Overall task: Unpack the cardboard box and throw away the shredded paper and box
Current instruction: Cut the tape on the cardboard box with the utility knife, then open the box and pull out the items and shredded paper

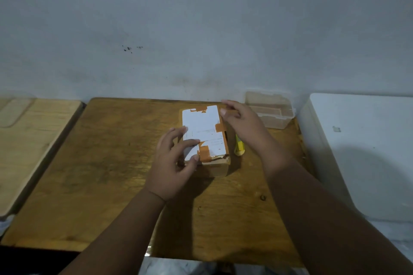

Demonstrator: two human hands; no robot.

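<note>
A small cardboard box (206, 134) lies on the wooden table (107, 163), its top covered by a white label and patches of brown tape. My left hand (174, 163) rests on the box's near left corner, fingers spread over the label. My right hand (243, 127) hovers over the box's far right edge, thumb and fingers pinching at the flap or tape there. The near flap looks slightly lifted. No shredded paper shows.
A yellow utility knife (239, 147) lies just right of the box, partly under my right wrist. A clear plastic container (271, 111) stands at the table's far right corner. A white appliance (362, 152) is at right, a light wooden surface (29, 140) at left.
</note>
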